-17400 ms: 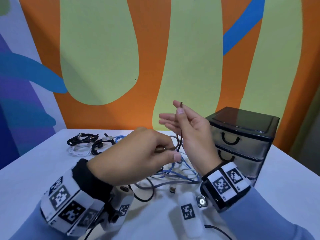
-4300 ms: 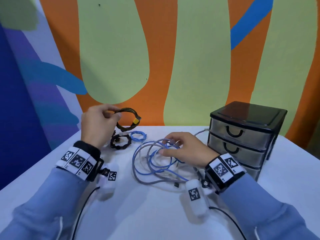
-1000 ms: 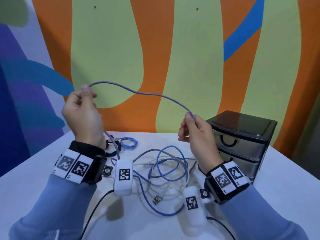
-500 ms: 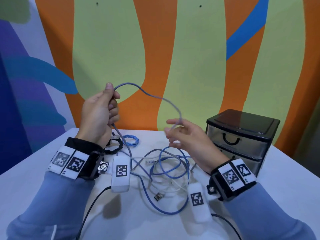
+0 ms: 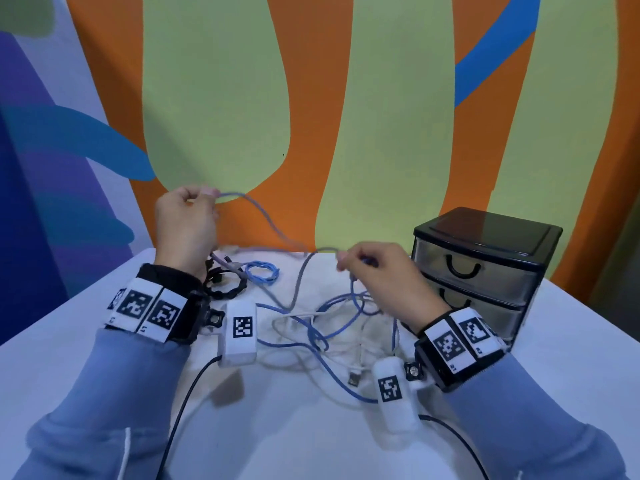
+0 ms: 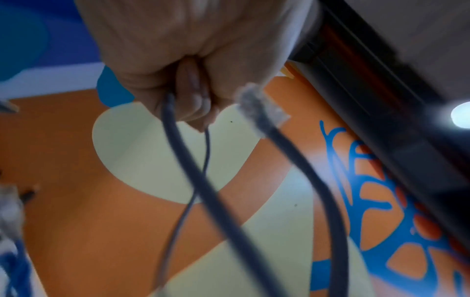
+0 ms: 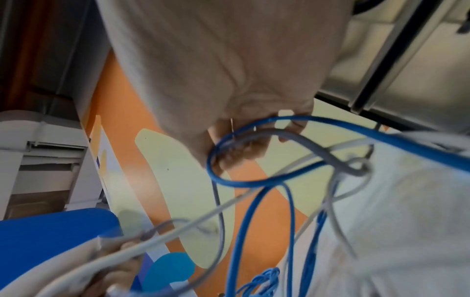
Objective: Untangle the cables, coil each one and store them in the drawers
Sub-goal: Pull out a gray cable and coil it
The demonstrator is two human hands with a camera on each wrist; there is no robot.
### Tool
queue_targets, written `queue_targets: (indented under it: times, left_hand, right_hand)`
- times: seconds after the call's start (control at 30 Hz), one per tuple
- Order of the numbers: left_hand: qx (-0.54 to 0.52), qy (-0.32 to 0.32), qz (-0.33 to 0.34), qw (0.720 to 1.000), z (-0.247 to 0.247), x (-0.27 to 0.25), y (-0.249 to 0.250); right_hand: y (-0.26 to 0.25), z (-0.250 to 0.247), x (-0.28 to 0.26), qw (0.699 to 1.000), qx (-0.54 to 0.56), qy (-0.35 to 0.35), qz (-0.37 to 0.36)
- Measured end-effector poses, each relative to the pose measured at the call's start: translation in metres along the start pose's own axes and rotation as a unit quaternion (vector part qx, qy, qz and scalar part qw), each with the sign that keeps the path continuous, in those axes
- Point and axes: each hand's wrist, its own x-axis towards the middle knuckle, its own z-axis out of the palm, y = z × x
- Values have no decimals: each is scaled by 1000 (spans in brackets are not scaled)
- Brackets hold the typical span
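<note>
Pinching the grey cable (image 5: 266,220) at its raised end, the left hand (image 5: 185,226) has its fingers (image 6: 193,100) curled tight around it, while the right hand (image 5: 384,271), lower and nearer the drawer unit (image 5: 485,258), pinches the same cable between curled fingers (image 7: 239,148). Below and between the two hands, loose blue cable (image 5: 332,362) and white cable (image 5: 294,320) lie tangled on the bench (image 5: 311,445). Beyond the left fingers rest a coiled blue cable (image 5: 261,271) and a coiled black cable (image 5: 225,289).
</note>
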Motion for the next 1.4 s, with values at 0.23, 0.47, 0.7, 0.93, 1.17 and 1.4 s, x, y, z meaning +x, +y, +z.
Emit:
queue_targets:
  times: [0.23, 0.47, 0.7, 0.93, 1.17, 1.4]
  left_hand:
    - [311, -147, 79, 936, 2, -19, 9]
    - [100, -358, 176, 911, 21, -45, 28]
    - [27, -285, 259, 923, 30, -50, 24]
    - [-139, -74, 243, 957, 17, -33, 29]
    - [-192, 12, 241, 951, 16, -38, 35]
    - [-210, 22, 144, 967, 10, -25, 30]
  right_hand:
    - [-7, -2, -2, 993, 82, 75, -29]
    - [-22, 0, -9, 989, 109, 43, -93]
    - [-19, 0, -6, 985, 109, 49, -122]
    - [-5, 2, -2, 997, 0, -43, -69]
    - [1, 1, 1, 998, -37, -20, -40]
    - [4, 4, 2, 998, -20, 33, -47]
